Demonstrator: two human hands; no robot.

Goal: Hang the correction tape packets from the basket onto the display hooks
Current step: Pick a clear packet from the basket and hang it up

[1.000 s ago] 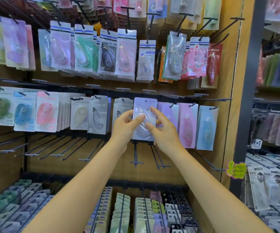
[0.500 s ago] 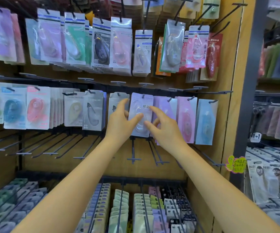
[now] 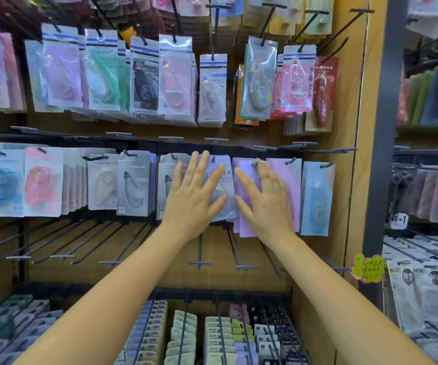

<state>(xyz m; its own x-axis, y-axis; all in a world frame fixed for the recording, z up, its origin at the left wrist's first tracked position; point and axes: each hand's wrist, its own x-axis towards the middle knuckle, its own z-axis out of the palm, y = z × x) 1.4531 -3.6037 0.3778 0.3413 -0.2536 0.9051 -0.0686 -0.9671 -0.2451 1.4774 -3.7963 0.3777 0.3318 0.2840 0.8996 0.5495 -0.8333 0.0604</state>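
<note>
Both hands are held flat against the middle row of the display, fingers straight and spread, nothing grasped. Left hand (image 3: 195, 196) is pressed on a pale lilac correction tape packet (image 3: 223, 180), which is hung on a black hook (image 3: 213, 158) approx. centre of the row. Right hand (image 3: 264, 198) is laid on the purple packets (image 3: 247, 227) just beside it, w/ a pink packet (image 3: 289, 175) and a blue packet (image 3: 316, 198) further right. Grey packets (image 3: 133, 185) are hung to the left. 1 row of bare hooks (image 3: 199, 251) is seen below the hands.
</note>
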